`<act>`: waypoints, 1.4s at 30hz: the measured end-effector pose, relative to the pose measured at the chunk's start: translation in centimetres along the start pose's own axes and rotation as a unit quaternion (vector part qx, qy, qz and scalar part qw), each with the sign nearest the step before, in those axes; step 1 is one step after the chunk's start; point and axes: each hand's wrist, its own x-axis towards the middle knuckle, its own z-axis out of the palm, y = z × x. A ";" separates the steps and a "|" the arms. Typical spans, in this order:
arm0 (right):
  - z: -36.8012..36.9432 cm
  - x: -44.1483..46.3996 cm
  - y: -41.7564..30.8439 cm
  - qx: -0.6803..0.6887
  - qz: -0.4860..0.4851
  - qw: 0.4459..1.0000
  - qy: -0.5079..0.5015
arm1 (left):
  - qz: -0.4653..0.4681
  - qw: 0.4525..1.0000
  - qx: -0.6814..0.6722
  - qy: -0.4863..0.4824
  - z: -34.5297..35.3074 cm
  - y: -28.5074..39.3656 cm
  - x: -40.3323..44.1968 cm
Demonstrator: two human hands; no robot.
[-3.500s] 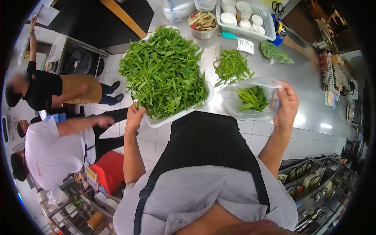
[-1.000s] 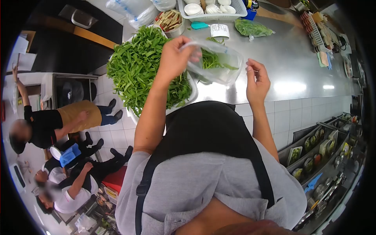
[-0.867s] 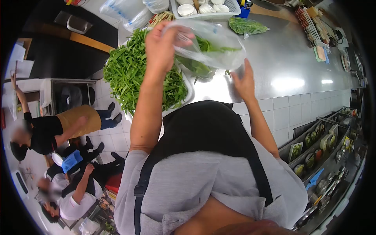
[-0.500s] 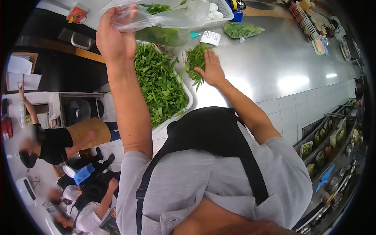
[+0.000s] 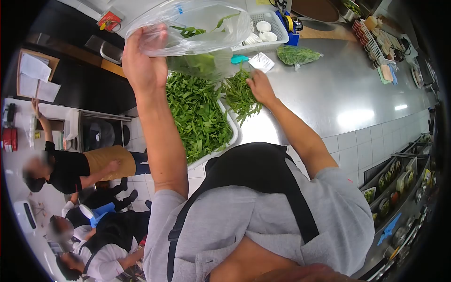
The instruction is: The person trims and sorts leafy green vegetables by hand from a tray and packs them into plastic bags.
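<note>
Over the far end of the tray [image 5: 234, 131], the left hand [image 5: 149, 68] holds up a clear bag [image 5: 211, 42], fingers bent round its rim and closed on the plastic. The bag's mouth gapes wide; leaves [image 5: 204, 64] show inside, and its lower part hides the tray's far end. Greens [image 5: 197, 117] lie heaped in the tray.

Right of the tray, just beside its rim, a loose pile [image 5: 240, 94] of thin stems lies on the tabletop [image 5: 324, 89]. The right hand [image 5: 261, 89] touches the pile on the side away from the tray, fingers partly curled; whether they have hold of any stems cannot be told.

Beyond the tray and to its right are a paper [image 5: 263, 63], a basket [image 5: 276, 44] of white bowls [image 5: 267, 36] and a packet [image 5: 298, 55] of greens. Left of the tray, well apart, stands a person [image 5: 70, 165] in a tan apron [image 5: 108, 162].
</note>
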 end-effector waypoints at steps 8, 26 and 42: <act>1.6 3.3 -2.1 0.074 -0.015 0.997 -0.003 | 0.019 0.999 0.021 -0.026 0.8 0.8 0.0; -2.6 4.7 7.0 0.041 0.162 0.967 0.191 | 0.003 0.998 0.055 -0.019 -2.2 1.5 -4.0; -7.0 9.3 4.5 0.023 0.168 0.974 0.148 | -0.005 0.999 0.040 -0.024 -2.4 2.1 -5.9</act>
